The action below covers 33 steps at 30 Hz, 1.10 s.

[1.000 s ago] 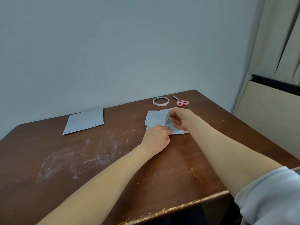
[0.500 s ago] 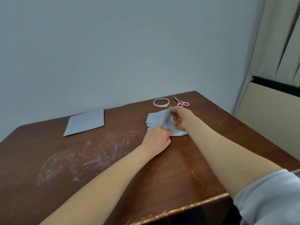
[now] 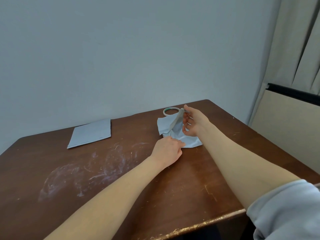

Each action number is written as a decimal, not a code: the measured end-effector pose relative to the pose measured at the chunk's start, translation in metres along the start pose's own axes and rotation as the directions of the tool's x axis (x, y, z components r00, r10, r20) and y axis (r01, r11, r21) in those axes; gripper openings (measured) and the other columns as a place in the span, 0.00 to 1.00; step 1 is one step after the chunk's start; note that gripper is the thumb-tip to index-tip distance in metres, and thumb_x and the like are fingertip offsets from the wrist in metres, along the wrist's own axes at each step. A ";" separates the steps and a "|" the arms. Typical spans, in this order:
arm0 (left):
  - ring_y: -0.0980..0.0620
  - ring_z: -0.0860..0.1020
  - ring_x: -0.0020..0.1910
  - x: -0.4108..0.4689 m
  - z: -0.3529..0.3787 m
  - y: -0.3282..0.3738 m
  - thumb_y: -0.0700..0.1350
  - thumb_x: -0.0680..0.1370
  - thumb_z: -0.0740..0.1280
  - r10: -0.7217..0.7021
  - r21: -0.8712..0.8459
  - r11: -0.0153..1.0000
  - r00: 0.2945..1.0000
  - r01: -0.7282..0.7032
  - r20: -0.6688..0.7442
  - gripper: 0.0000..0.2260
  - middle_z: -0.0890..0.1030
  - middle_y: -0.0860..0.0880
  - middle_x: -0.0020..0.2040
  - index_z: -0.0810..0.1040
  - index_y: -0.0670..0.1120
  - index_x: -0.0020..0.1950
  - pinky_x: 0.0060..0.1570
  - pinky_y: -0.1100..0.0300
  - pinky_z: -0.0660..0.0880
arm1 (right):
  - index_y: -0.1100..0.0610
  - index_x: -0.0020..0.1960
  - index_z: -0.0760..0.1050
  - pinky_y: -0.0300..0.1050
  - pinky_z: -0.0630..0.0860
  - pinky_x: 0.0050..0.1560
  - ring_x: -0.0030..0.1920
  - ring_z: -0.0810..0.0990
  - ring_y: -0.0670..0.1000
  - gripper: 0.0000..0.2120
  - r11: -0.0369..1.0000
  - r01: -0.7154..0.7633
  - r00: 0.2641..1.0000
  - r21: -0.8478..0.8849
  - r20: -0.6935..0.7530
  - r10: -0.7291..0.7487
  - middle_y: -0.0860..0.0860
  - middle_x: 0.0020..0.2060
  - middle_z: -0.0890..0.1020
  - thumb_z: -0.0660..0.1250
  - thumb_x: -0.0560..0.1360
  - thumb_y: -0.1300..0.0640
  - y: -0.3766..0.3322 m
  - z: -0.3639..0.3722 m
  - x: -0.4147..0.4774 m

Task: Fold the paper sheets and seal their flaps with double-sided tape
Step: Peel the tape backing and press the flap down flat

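A folded light-blue paper sheet (image 3: 189,141) lies at the far right of the brown table (image 3: 121,170). My left hand (image 3: 168,149) presses its near left edge down against the table. My right hand (image 3: 194,122) is raised above the sheet and pinches a pale strip (image 3: 176,121) that runs from my fingertips down to the paper, the tape's backing by its look. The roll of double-sided tape (image 3: 170,111) lies flat just behind the sheet. A stack of flat blue sheets (image 3: 90,133) rests at the far left.
The table stands against a plain wall, its right corner beside a curtain (image 3: 294,40) and a beige panel (image 3: 285,127). White scuff marks (image 3: 86,172) cover the table's middle. My right hand hides the spot behind the sheet, right of the roll.
My right hand has risen from the sheet, drawing the pale strip up and away from the paper. My left hand has stayed pressed on the sheet. The pink scissors are now hidden behind my right hand.
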<state>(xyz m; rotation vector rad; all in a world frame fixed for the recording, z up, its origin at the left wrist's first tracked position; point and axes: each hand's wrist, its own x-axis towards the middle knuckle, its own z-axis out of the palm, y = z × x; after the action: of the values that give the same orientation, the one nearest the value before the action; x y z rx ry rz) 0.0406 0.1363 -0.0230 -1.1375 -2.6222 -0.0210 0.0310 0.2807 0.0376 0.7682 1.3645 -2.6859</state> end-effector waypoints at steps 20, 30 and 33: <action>0.46 0.79 0.46 0.005 -0.008 -0.013 0.40 0.81 0.53 -0.113 0.189 0.978 0.988 0.092 0.103 0.15 0.81 0.47 0.45 0.80 0.46 0.50 0.37 0.58 0.68 | 0.53 0.39 0.76 0.45 0.69 0.44 0.39 0.74 0.45 0.08 0.999 0.011 1.000 0.037 -0.010 -0.011 0.45 0.36 0.76 0.71 0.73 0.51 0.003 0.009 0.010; 0.46 0.79 0.50 0.005 -0.009 -0.021 0.42 0.78 0.56 -0.309 -0.225 0.925 0.951 0.306 0.020 0.14 0.82 0.48 0.51 0.82 0.45 0.53 0.46 0.53 0.78 | 0.52 0.42 0.75 0.40 0.66 0.38 0.33 0.74 0.45 0.08 0.998 -0.036 0.998 0.058 -0.041 0.038 0.46 0.33 0.77 0.71 0.71 0.50 -0.008 -0.011 0.009; 0.47 0.80 0.39 0.012 -0.015 -0.030 0.40 0.78 0.56 -0.630 -0.644 0.496 0.752 0.583 0.195 0.12 0.82 0.44 0.46 0.80 0.41 0.47 0.37 0.55 0.79 | 0.53 0.46 0.76 0.41 0.70 0.40 0.35 0.77 0.47 0.06 0.996 -0.073 0.996 0.050 -0.038 0.075 0.48 0.35 0.80 0.71 0.72 0.52 -0.008 -0.019 0.006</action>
<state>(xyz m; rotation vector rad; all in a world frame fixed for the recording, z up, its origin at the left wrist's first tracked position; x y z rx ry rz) 0.0156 0.1222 -0.0025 -0.2262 -2.8627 -1.2342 0.0313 0.3019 0.0314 0.8639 1.2568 -2.6693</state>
